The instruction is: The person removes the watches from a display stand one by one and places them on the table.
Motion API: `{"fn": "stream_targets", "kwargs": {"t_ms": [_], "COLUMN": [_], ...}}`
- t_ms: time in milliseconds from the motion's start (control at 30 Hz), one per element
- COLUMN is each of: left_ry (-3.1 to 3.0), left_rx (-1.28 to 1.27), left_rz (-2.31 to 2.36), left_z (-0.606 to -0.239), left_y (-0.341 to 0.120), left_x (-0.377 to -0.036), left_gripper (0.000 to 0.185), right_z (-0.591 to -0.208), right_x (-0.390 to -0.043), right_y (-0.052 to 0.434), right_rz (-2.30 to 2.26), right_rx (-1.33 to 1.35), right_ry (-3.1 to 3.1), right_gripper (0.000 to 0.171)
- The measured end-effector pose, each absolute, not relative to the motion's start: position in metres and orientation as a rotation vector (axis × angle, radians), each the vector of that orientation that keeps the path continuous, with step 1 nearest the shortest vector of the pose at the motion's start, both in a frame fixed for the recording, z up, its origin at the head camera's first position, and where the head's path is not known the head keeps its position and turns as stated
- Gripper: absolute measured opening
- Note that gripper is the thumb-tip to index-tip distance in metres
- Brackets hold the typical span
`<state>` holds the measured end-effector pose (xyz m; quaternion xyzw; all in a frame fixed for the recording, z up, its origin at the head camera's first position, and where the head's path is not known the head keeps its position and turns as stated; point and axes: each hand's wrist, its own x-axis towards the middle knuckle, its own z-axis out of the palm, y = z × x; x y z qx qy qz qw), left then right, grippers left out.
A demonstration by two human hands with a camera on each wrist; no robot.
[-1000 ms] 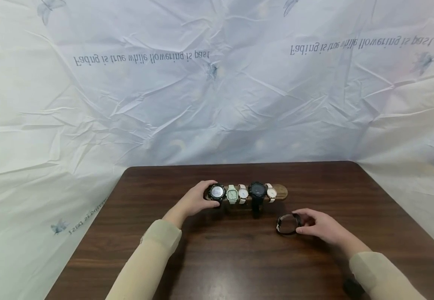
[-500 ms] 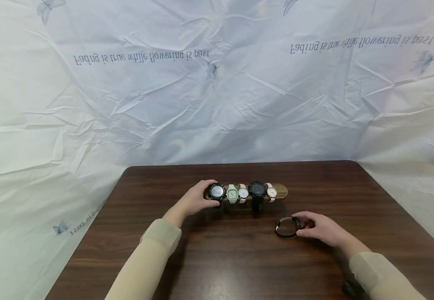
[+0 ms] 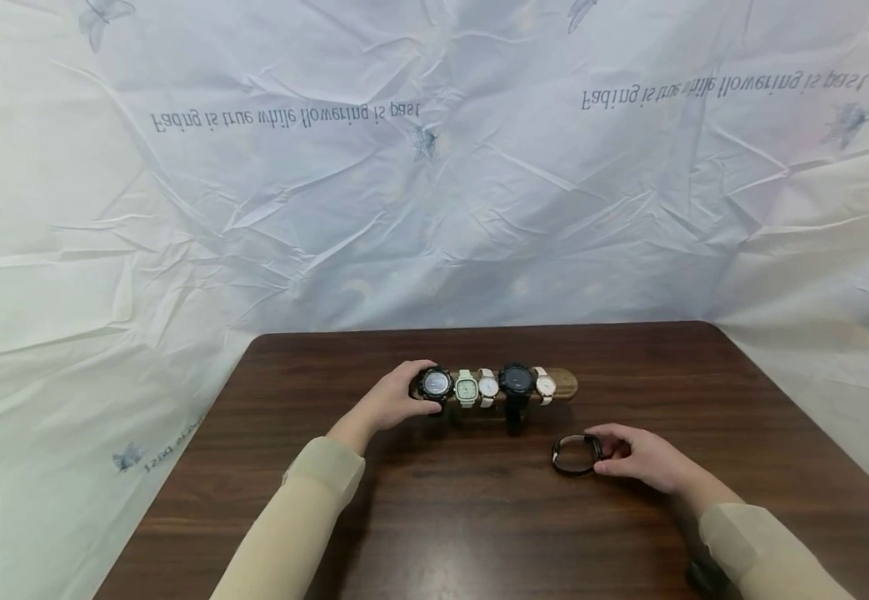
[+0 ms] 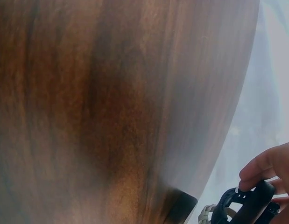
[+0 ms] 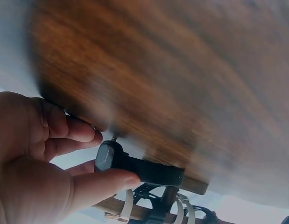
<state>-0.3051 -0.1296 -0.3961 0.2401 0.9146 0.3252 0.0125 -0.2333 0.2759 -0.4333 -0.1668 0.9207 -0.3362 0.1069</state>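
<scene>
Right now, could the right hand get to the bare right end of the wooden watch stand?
Probably yes. The right hand holds a black watch on the table, just in front of the wooden watch stand. Its right end is bare, with nothing in between.

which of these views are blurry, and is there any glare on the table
Head view: sharp, with wide-angle bending at the edges and a soft sheen on the table near the bottom. Left wrist view: wood grain smeared and out of focus. Right wrist view: table blurred, right hand washed out, black watch fairly crisp.
</scene>
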Motion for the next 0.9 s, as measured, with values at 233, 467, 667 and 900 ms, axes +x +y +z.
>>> {"fn": "stream_targets", "kwargs": {"t_ms": [233, 467, 667, 900], "left_ry": [2.841, 2.822, 2.825, 2.823], "left_rx": [0.755, 0.729, 0.735, 0.737], "left_rz": [1.024, 1.025, 1.016, 0.989], "left_z": [-0.397, -0.395, -0.395, -0.395], "left_y": [-0.131, -0.13, -0.128, -0.13], "left_x": [-0.307, -0.306, -0.307, -0.309], "left_gripper": [0.067, 0.068, 0.067, 0.068], "right_z": [-0.426, -0.42, -0.415, -0.402], "right_x": [-0.235, -0.241, -0.249, -0.259], "right_y": [0.276, 0.276, 0.274, 0.265], "right_rz": [-0.977, -0.973, -0.941, -0.929], "right_rx": [-0.445, -0.391, -0.395, -0.42], "right_ry": [2.764, 2.829, 2.884, 2.921], "right_gripper": [0.06, 0.063, 0.063, 0.065]}}
